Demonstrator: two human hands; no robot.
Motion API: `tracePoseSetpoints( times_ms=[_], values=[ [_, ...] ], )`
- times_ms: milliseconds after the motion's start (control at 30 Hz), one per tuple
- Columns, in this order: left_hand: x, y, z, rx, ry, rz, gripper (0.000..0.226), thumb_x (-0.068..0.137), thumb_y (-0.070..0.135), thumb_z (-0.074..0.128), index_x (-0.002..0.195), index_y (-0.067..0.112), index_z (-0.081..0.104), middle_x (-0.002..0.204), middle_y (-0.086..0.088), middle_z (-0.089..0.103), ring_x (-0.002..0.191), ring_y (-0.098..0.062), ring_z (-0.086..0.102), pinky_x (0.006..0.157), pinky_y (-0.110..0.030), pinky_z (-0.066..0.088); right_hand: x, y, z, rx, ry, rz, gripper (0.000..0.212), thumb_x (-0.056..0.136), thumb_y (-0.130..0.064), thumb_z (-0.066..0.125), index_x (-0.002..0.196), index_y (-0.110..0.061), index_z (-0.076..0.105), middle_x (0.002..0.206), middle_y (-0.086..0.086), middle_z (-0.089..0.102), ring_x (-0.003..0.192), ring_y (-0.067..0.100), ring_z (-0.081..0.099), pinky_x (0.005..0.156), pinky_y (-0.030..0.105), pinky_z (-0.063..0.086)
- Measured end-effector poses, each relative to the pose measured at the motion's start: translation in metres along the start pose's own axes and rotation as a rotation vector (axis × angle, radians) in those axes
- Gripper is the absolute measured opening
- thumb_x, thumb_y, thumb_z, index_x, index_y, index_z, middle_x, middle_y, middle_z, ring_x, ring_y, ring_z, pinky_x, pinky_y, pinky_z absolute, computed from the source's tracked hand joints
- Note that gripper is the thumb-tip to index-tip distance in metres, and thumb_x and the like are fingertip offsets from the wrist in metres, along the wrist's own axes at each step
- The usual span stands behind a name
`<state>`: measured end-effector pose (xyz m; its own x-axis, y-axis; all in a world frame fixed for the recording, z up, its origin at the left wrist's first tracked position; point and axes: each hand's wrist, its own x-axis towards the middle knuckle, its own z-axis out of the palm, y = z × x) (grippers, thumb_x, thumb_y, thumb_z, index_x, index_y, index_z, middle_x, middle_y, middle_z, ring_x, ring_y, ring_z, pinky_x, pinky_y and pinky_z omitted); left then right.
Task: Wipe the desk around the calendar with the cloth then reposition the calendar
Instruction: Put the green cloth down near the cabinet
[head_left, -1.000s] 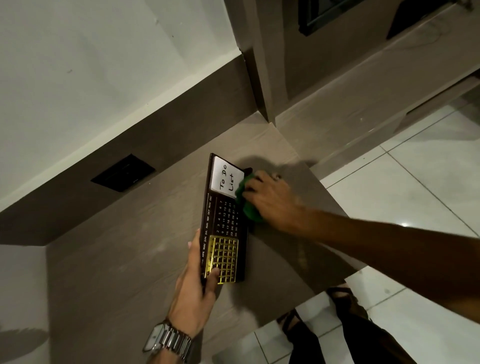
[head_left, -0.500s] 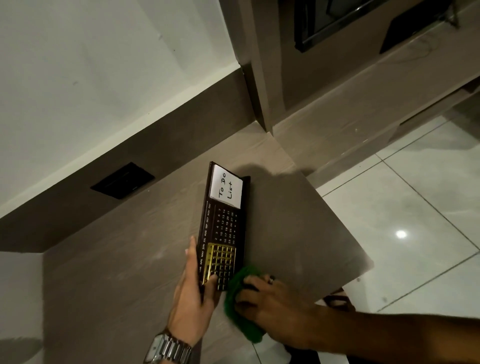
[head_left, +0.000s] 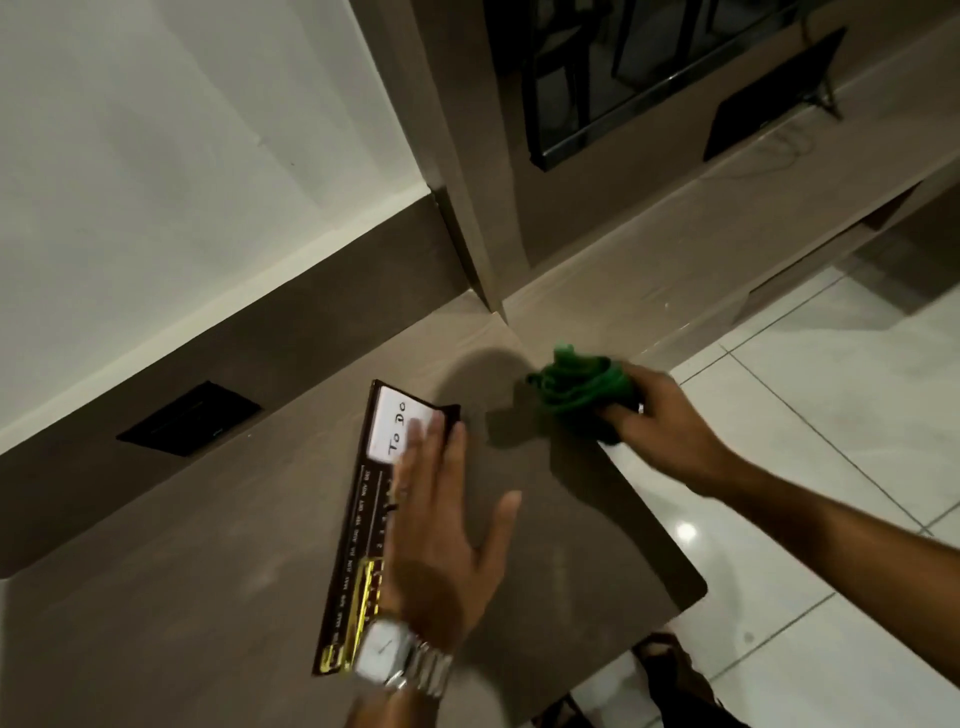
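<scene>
The calendar (head_left: 363, 525) lies flat on the tabletop (head_left: 208, 597), its long side running away from the person and its "To Do" panel at the far end, near the back wall. The left hand (head_left: 441, 540) is spread flat over it, fingers wide and holding nothing, probably to pin it so it does not slide while the surface beside it is wiped. To its right, apart from it, the right hand (head_left: 660, 421) has its grip closed round the bunched green cloth (head_left: 576, 384) at the tabletop's far right edge, likely bunched to press firmly. A wristwatch (head_left: 395, 660) sits on the left wrist; pale floor tiles (head_left: 831, 415) lie beyond
</scene>
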<state>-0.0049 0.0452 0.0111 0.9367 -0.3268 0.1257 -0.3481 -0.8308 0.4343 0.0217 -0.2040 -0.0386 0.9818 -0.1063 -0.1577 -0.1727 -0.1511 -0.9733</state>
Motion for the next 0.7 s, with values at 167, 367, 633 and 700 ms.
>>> tracePoseSetpoints(
  times_ms=[167,367,633,700],
  values=[
    [0.025,-0.001,0.089,0.239,-0.309,0.009,0.082,0.088,0.071,0.025,0.151,0.020,0.013,0.162,-0.005,0.010,0.150,-0.023,-0.001,0.120,-0.050,0.020,0.063,0.023,-0.010,-0.423,0.207,-0.084,0.043,0.090,-0.004,0.058,0.132,-0.015,0.055,0.122,0.008,0.060,0.107,0.013,0.058,0.090,0.029,0.053],
    [0.014,-0.023,0.130,0.326,-0.373,-0.009,0.084,0.087,0.074,0.018,0.152,0.022,0.005,0.162,-0.004,0.000,0.150,-0.025,-0.004,0.120,-0.047,0.000,0.101,0.065,0.016,-1.002,-0.065,-0.217,0.080,0.089,-0.016,0.064,0.154,-0.022,0.018,0.160,0.011,0.016,0.146,0.031,0.015,0.113,0.051,0.030],
    [0.016,-0.023,0.130,0.360,-0.387,-0.007,0.084,0.087,0.075,0.016,0.152,0.024,0.000,0.162,-0.001,-0.008,0.149,-0.023,-0.011,0.118,-0.047,-0.005,0.120,0.087,0.016,-1.371,-0.239,-0.274,0.090,0.091,-0.023,0.056,0.155,-0.021,-0.007,0.163,0.008,-0.009,0.147,0.030,-0.016,0.119,0.051,0.001],
    [0.015,-0.023,0.129,0.354,-0.396,-0.005,0.084,0.087,0.074,0.018,0.152,0.023,0.002,0.162,-0.002,-0.005,0.150,-0.024,-0.009,0.118,-0.047,-0.003,0.123,0.083,0.014,-1.431,-0.287,-0.270,0.091,0.092,-0.028,0.056,0.155,-0.025,-0.009,0.162,0.007,-0.013,0.146,0.033,-0.019,0.118,0.054,0.000]
  ],
)
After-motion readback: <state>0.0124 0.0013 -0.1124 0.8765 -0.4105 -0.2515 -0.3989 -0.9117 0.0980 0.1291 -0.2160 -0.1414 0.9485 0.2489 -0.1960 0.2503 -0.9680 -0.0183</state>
